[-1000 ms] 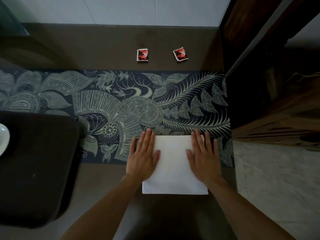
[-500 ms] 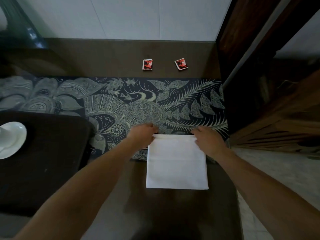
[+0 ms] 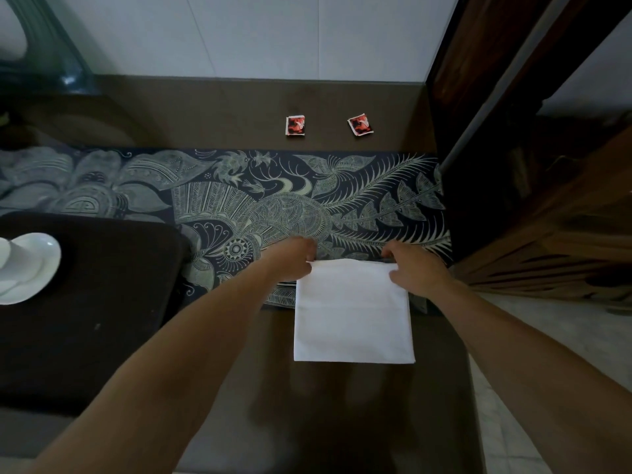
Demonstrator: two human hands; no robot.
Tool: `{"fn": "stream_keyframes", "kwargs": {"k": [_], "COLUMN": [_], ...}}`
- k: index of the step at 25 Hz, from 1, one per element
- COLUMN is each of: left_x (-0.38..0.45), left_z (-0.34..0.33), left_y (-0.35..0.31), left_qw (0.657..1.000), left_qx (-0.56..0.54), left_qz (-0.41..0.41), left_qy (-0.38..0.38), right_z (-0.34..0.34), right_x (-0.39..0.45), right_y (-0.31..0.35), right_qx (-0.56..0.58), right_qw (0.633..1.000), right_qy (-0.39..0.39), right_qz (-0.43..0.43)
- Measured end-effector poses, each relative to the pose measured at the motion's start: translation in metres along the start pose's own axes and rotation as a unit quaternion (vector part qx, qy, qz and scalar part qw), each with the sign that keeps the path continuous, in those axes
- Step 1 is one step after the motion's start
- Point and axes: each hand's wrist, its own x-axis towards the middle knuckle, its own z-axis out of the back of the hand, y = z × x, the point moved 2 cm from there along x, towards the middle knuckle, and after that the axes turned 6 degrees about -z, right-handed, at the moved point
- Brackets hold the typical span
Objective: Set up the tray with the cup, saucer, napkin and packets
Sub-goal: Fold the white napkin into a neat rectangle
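Saucer is sitting on the dark tray at left, cup barely in frame. Left hand and right hand — flat on the napkin a second ago — are now pinching its far corners, fingers closed on cloth. Likely lifting or refolding it before traying. Two packets are waiting untouched beyond the patterned runner.
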Motion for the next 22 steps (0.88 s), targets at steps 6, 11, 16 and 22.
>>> {"fn": "stream_keyframes", "kwargs": {"k": [6,11,16,22], "left_x": [-0.017,-0.05,-0.098,-0.135], "left_z": [-0.009,-0.009,-0.029,-0.06], "left_y": [-0.006,-0.006,-0.014,-0.019], "left_qw": [1.0,0.996,0.988,0.981], "left_qx": [-0.02,-0.03,-0.025,-0.019], "left_qz": [-0.003,-0.034,-0.077,-0.112], "left_qy": [0.022,-0.081,-0.133,-0.157], "right_z": [0.007,0.01,0.002,-0.024], "right_x": [-0.024,-0.054,-0.092,-0.127], "right_y": [0.008,0.007,0.005,0.002], "right_qx": [0.047,0.043,0.044,-0.039], "right_qw": [0.997,0.997,0.994,0.991], "right_qy": [-0.048,-0.063,-0.088,-0.093], "right_qz": [0.025,0.028,0.048,0.094]}}
